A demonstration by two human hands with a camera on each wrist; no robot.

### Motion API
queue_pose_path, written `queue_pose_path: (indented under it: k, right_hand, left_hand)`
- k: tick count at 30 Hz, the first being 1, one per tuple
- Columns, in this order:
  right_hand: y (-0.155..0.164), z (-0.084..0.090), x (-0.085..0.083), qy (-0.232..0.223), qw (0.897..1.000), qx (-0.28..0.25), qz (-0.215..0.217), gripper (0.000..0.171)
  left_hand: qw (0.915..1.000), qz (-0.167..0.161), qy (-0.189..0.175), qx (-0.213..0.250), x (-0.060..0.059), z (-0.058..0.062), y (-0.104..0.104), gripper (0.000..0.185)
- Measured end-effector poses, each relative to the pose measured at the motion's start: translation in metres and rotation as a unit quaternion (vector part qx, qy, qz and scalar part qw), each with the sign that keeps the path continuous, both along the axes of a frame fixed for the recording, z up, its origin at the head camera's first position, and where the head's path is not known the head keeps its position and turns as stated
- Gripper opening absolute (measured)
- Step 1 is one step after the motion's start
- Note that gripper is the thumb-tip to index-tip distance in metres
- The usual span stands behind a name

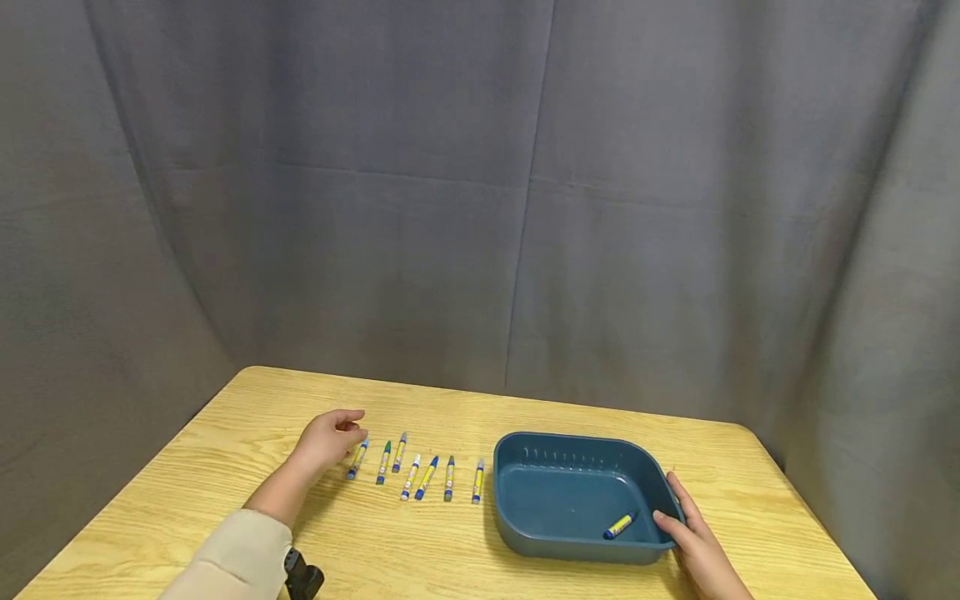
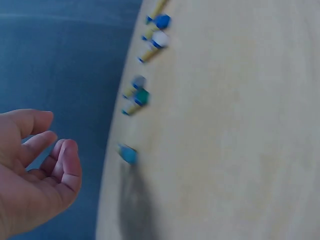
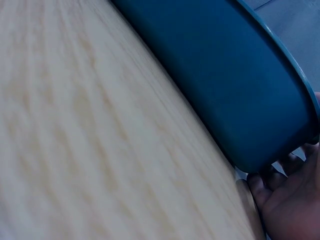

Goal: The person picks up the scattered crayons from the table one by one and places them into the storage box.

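My left hand [image 1: 326, 439] hovers beside the light blue crayon [image 1: 357, 459] at the left end of a loose row. In the left wrist view its fingers [image 2: 70, 165] are loosely bent with nothing between them, apart from that crayon's blue tip. Farther along the row lie a green crayon [image 1: 384, 463], a white one [image 1: 410, 477], a dark blue one [image 1: 427, 478] and several others. My right hand [image 1: 699, 542] grips the right end of a dark blue plastic basin [image 1: 517, 537], thumb over the rim. Inside the basin is one dark-tipped crayon [image 1: 621, 525] in a yellow and blue wrapper.
Everything stands on a light wooden table [image 1: 420, 550] with rounded far corners. A grey curtain [image 1: 480, 208] hangs behind it and along both sides. A small black device [image 1: 302, 575] is at my left sleeve.
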State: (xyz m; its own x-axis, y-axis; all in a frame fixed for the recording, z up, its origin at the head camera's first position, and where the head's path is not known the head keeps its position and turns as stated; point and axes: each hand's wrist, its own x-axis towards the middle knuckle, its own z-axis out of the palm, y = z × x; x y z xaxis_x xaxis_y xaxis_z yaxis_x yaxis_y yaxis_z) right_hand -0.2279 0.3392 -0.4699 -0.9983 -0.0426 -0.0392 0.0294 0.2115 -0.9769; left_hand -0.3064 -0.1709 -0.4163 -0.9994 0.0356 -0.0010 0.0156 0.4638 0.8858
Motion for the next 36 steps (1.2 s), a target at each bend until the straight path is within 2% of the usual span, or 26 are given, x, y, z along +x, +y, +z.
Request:
queue_pose_path:
  k: [6, 10, 17, 27, 32, 36]
  right_hand:
    - [0.001, -0.001, 0.001, -0.009, 1.0, 0.007, 0.0, 0.077]
    - [0.001, -0.001, 0.001, -0.009, 1.0, 0.004, -0.003, 0.078]
    - [0.0, -0.001, 0.001, -0.001, 1.0, -0.009, -0.003, 0.078]
    - [-0.003, 0.001, 0.002, -0.017, 1.0, -0.007, -0.012, 0.078]
    - [-0.003, 0.0, 0.003, -0.014, 1.0, -0.016, -0.014, 0.078]
    - [-0.003, -0.003, 0.003, -0.005, 1.0, -0.016, -0.014, 0.078]
  left_hand:
    - [0.9995, 0.008, -0.01, -0.027, 0.001, -0.022, -0.006, 0.047]
    - [0.9985, 0.015, -0.009, -0.052, 0.001, -0.029, -0.005, 0.048]
    - [0.995, 0.02, -0.002, -0.098, -0.002, -0.034, 0.001, 0.048]
    - [0.9865, 0.018, 0.002, -0.163, -0.009, -0.036, 0.005, 0.043]
    - [0.9883, 0.016, -0.002, -0.151, -0.009, -0.035, 0.004, 0.041]
    - [0.9959, 0.019, -0.019, -0.086, -0.008, -0.03, 0.007, 0.042]
